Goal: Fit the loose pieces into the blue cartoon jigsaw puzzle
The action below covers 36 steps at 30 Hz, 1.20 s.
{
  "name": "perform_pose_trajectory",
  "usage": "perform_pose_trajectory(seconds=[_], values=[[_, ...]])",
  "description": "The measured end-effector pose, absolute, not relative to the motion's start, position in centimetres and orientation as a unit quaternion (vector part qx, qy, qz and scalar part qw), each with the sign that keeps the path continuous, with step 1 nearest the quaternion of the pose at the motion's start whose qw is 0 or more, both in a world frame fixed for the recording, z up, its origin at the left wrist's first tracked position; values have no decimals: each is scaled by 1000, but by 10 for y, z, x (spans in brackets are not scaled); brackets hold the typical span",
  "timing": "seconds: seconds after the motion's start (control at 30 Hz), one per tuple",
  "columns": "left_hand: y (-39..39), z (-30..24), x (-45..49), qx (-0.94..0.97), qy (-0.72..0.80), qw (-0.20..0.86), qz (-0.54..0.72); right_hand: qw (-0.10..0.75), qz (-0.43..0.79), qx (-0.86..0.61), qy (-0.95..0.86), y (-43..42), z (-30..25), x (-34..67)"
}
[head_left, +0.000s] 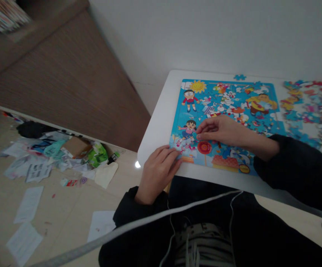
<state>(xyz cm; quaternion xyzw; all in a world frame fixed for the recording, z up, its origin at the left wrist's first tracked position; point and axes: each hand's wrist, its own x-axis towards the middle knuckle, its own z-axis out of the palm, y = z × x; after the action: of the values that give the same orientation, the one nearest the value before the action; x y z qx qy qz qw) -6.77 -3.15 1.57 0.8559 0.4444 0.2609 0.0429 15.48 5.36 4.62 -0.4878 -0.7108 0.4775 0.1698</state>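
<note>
A blue cartoon jigsaw puzzle (pixel 174 128) lies in its tray on the white table, its middle strewn with loose pieces. My right hand (pixel 219 129) is over the left half of the puzzle, thumb and fingers pinched low beside the girl figure (pixel 190 127). A bit of blue shows at those fingertips, apparently a puzzle piece, mostly hidden by the fingers. My left hand (pixel 158 167) lies with fingers stretched out over the tray's near left corner and the table edge, gripping nothing. Near the right fingers is a red round shape (pixel 204 147) in the picture.
Many loose puzzle pieces (pixel 314 111) are spread right of the tray, and one blue piece (pixel 240 77) lies behind it. A wall (pixel 205 37) borders the table (pixel 156 122). At left stand a wooden cabinet (pixel 94 81) and floor litter (pixel 74 146). A pale cable (pixel 149 222) crosses in front.
</note>
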Motion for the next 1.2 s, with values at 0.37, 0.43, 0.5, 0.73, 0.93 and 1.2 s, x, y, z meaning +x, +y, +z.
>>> perform_pose_trajectory(seconds=[0.37,0.43,0.5,0.73,0.93,1.2], values=[[-24,14,-59,846,467,21,257,216,469,-525,-677,20,33,142],[-24,14,-59,845,468,19,259,204,437,-530,-698,19,36,141],[-23,14,-59,843,471,16,260,194,402,-534,-718,19,37,140],[-21,13,-57,843,467,14,266,161,323,-521,-774,19,39,137],[-22,12,-57,839,473,21,268,106,253,-511,-814,20,38,139],[-20,8,-61,840,459,13,289,31,94,-489,-867,-10,52,150]])
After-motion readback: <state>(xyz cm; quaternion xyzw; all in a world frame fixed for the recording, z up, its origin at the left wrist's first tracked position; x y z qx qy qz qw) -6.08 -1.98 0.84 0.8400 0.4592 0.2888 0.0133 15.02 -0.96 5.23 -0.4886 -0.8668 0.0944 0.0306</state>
